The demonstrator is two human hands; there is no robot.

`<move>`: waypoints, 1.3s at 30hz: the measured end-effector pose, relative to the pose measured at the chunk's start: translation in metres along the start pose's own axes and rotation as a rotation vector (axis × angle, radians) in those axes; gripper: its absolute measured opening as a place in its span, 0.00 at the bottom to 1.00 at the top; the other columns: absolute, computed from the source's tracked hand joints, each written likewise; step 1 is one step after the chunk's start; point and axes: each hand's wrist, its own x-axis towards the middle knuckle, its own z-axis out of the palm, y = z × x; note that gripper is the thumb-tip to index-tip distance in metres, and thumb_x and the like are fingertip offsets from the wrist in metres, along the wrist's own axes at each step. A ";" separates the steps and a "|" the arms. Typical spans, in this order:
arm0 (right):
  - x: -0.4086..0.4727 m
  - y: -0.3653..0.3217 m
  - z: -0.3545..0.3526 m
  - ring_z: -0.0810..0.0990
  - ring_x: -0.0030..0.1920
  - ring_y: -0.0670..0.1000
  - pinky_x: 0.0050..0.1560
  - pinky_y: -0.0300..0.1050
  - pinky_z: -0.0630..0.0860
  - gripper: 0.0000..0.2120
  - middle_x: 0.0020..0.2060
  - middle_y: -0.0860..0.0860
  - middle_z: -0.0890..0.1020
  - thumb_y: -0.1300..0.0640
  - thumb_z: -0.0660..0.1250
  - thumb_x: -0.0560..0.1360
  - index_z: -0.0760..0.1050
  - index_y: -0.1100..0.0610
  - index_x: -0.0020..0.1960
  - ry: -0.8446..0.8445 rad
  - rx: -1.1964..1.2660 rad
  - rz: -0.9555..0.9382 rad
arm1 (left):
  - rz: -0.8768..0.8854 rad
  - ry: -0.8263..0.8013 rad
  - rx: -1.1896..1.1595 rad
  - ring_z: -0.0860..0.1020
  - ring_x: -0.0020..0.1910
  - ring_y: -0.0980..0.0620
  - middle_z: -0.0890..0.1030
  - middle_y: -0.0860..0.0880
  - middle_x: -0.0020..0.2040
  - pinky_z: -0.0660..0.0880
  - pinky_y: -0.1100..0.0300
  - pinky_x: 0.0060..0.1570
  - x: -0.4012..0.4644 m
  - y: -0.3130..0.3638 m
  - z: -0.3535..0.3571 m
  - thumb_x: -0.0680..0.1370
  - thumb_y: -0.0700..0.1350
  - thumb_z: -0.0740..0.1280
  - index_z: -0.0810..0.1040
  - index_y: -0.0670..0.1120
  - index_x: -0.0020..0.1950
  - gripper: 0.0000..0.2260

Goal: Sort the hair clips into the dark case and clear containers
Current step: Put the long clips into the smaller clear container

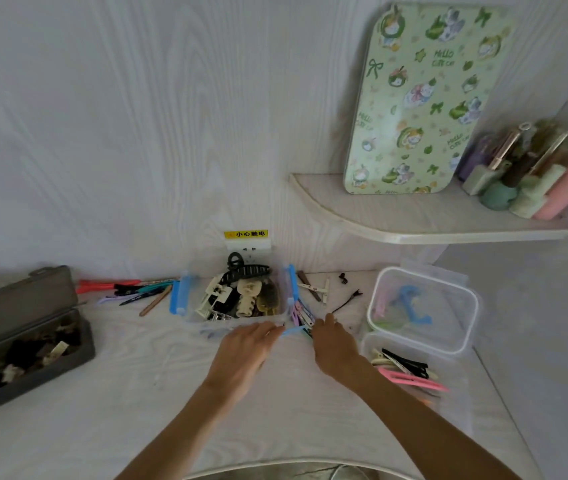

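left hand (pixel 246 344) pinches 1 end of blue clip (pixel 292 330) just in front of central clear container (pixel 237 296) | right hand (pixel 332 336) grips a bundle of clips (pixel 303 315) at that container's right front corner | dark case (pixel 22 337) open, far left of it | 2 clear containers (pixel 421 310) to its right | loose clips (pixel 130 289) to its left

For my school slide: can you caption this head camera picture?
Both hands pinch a blue hair clip near the clear container.
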 end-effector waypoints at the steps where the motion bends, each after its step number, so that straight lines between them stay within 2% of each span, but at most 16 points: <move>1: -0.001 0.001 0.000 0.72 0.61 0.58 0.56 0.50 0.74 0.20 0.63 0.59 0.66 0.66 0.59 0.76 0.63 0.61 0.67 0.007 0.007 -0.010 | -0.010 0.001 0.001 0.80 0.33 0.58 0.83 0.55 0.40 0.77 0.64 0.29 0.000 0.000 0.000 0.59 0.43 0.81 0.83 0.51 0.49 0.20; 4: -0.006 0.004 -0.001 0.74 0.58 0.59 0.51 0.51 0.74 0.19 0.61 0.59 0.67 0.67 0.58 0.76 0.64 0.61 0.66 0.032 0.022 -0.051 | -0.067 -0.013 -0.011 0.79 0.32 0.59 0.82 0.56 0.38 0.75 0.66 0.26 -0.004 -0.001 0.001 0.62 0.42 0.79 0.82 0.53 0.48 0.17; 7: -0.009 0.011 -0.008 0.76 0.53 0.60 0.47 0.50 0.73 0.13 0.57 0.59 0.70 0.65 0.56 0.77 0.66 0.61 0.62 0.074 0.104 -0.098 | -0.210 0.018 -0.142 0.79 0.35 0.58 0.82 0.57 0.39 0.75 0.65 0.25 -0.010 0.003 0.001 0.66 0.41 0.76 0.82 0.52 0.49 0.14; 10: -0.015 0.025 -0.021 0.77 0.50 0.59 0.48 0.49 0.72 0.08 0.52 0.58 0.75 0.58 0.57 0.79 0.69 0.61 0.55 0.111 0.250 -0.145 | -0.419 0.014 -0.318 0.80 0.41 0.57 0.81 0.56 0.46 0.76 0.62 0.34 -0.017 0.007 0.001 0.73 0.42 0.70 0.80 0.52 0.54 0.10; 12: -0.022 0.039 -0.030 0.78 0.47 0.57 0.47 0.48 0.73 0.06 0.48 0.58 0.79 0.58 0.59 0.79 0.71 0.59 0.53 0.145 0.417 -0.124 | -0.480 0.001 -0.380 0.79 0.43 0.60 0.81 0.58 0.48 0.73 0.69 0.37 -0.023 0.008 0.006 0.75 0.44 0.67 0.79 0.54 0.55 0.10; 15: -0.038 0.062 -0.042 0.80 0.44 0.54 0.48 0.45 0.76 0.04 0.45 0.54 0.81 0.60 0.61 0.78 0.73 0.59 0.51 0.227 0.691 -0.092 | -0.454 -0.027 -0.444 0.77 0.43 0.65 0.80 0.62 0.48 0.69 0.75 0.35 -0.025 0.011 0.009 0.76 0.44 0.67 0.79 0.55 0.54 0.09; 18: -0.062 0.081 -0.050 0.80 0.43 0.44 0.47 0.31 0.76 0.06 0.42 0.49 0.79 0.66 0.64 0.76 0.73 0.56 0.47 0.280 0.994 -0.090 | -0.423 -0.041 -0.547 0.77 0.41 0.66 0.79 0.62 0.47 0.74 0.74 0.36 -0.017 0.021 0.012 0.75 0.44 0.68 0.79 0.55 0.53 0.09; 20: -0.077 0.091 -0.055 0.81 0.40 0.39 0.46 0.30 0.76 0.09 0.42 0.52 0.81 0.69 0.64 0.75 0.73 0.54 0.45 0.331 1.185 -0.038 | -0.418 -0.015 -0.605 0.78 0.43 0.65 0.81 0.62 0.48 0.78 0.68 0.38 -0.010 0.029 0.016 0.75 0.44 0.69 0.79 0.54 0.54 0.09; 22: -0.091 0.103 -0.056 0.82 0.38 0.39 0.44 0.29 0.77 0.09 0.41 0.53 0.82 0.69 0.64 0.75 0.74 0.55 0.45 0.377 1.316 0.022 | -0.398 0.021 -0.645 0.79 0.43 0.65 0.81 0.62 0.47 0.79 0.64 0.38 0.000 0.039 0.019 0.74 0.43 0.69 0.80 0.53 0.54 0.10; 27: -0.119 0.141 -0.043 0.83 0.32 0.41 0.41 0.33 0.79 0.07 0.40 0.54 0.79 0.71 0.60 0.76 0.71 0.60 0.46 0.452 1.567 0.227 | -0.259 0.071 -0.747 0.78 0.44 0.64 0.80 0.62 0.47 0.77 0.70 0.41 0.031 0.080 0.011 0.75 0.43 0.68 0.79 0.53 0.54 0.09; 28: -0.123 0.147 -0.036 0.82 0.32 0.40 0.43 0.34 0.79 0.08 0.39 0.55 0.79 0.71 0.60 0.76 0.70 0.60 0.45 0.445 1.500 0.265 | -0.223 0.070 -0.753 0.78 0.45 0.64 0.81 0.62 0.48 0.76 0.71 0.42 0.037 0.089 0.009 0.75 0.44 0.68 0.79 0.54 0.54 0.09; 30: -0.127 0.157 -0.022 0.79 0.31 0.37 0.41 0.31 0.76 0.10 0.36 0.52 0.78 0.72 0.61 0.75 0.70 0.58 0.42 0.409 1.199 0.306 | -0.140 0.034 -0.731 0.77 0.45 0.65 0.81 0.61 0.49 0.74 0.71 0.45 0.048 0.107 0.010 0.76 0.47 0.67 0.79 0.55 0.54 0.08; 32: -0.127 0.162 -0.012 0.79 0.36 0.40 0.43 0.36 0.75 0.08 0.36 0.47 0.79 0.68 0.63 0.75 0.72 0.55 0.43 0.342 0.897 0.275 | -0.069 -0.025 -0.683 0.76 0.45 0.65 0.82 0.60 0.50 0.71 0.71 0.46 0.054 0.123 0.010 0.77 0.49 0.65 0.79 0.55 0.54 0.07; 34: -0.125 0.164 -0.005 0.81 0.46 0.48 0.50 0.44 0.76 0.04 0.42 0.47 0.81 0.62 0.65 0.75 0.75 0.54 0.48 0.261 0.648 0.233 | -0.029 -0.095 -0.629 0.76 0.48 0.63 0.81 0.59 0.52 0.70 0.69 0.48 0.055 0.131 0.015 0.78 0.50 0.63 0.79 0.55 0.56 0.09; 37: -0.125 0.167 0.000 0.77 0.56 0.51 0.56 0.42 0.71 0.09 0.53 0.47 0.81 0.55 0.64 0.76 0.77 0.51 0.55 0.173 0.332 0.219 | 0.018 -0.127 -0.604 0.75 0.55 0.62 0.80 0.59 0.56 0.70 0.66 0.55 0.048 0.128 0.021 0.78 0.50 0.63 0.78 0.56 0.58 0.10; 39: -0.125 0.166 -0.004 0.75 0.58 0.50 0.57 0.41 0.70 0.12 0.56 0.48 0.79 0.54 0.62 0.77 0.75 0.50 0.59 0.178 0.227 0.223 | 0.009 -0.055 -0.581 0.75 0.55 0.62 0.80 0.59 0.54 0.71 0.67 0.56 0.037 0.116 0.022 0.78 0.51 0.62 0.78 0.54 0.56 0.10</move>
